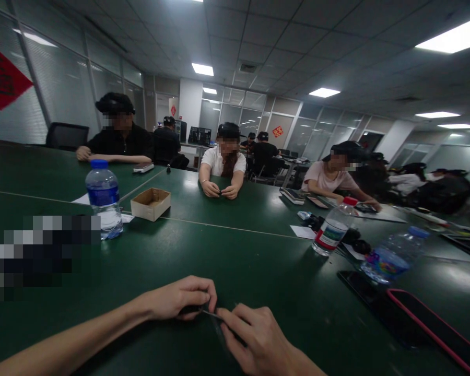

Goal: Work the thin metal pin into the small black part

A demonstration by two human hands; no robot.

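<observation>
A thin strip (210, 314) is held between the two hands, over the near part of the surface (250, 261) and well apart from its far edge; the near edge is out of view. The left hand (186, 300) grasps one end, its index finger curled against the thumb. The right hand (254, 329) has the other end between thumb and fingertips, its remaining fingers folded loosely. The strip is too small and dark to tell what it is made of, and something faint and blurred below the right fingertips cannot be made out.

With so little of it showing between the fingers, the work seems to call for a light pinch, the left hand staying steady while the right makes the small adjustments. Keeping both wrists low, close to the surface, should help against shaking and give a dropped piece only a short fall. Too hard a pull could bend it or slip it free. Turning the fingertips slightly apart would give a better look at the join. The open box (151, 206) toward the far edge and the red-rimmed phone (434, 331) on the right leave elbow room.
</observation>
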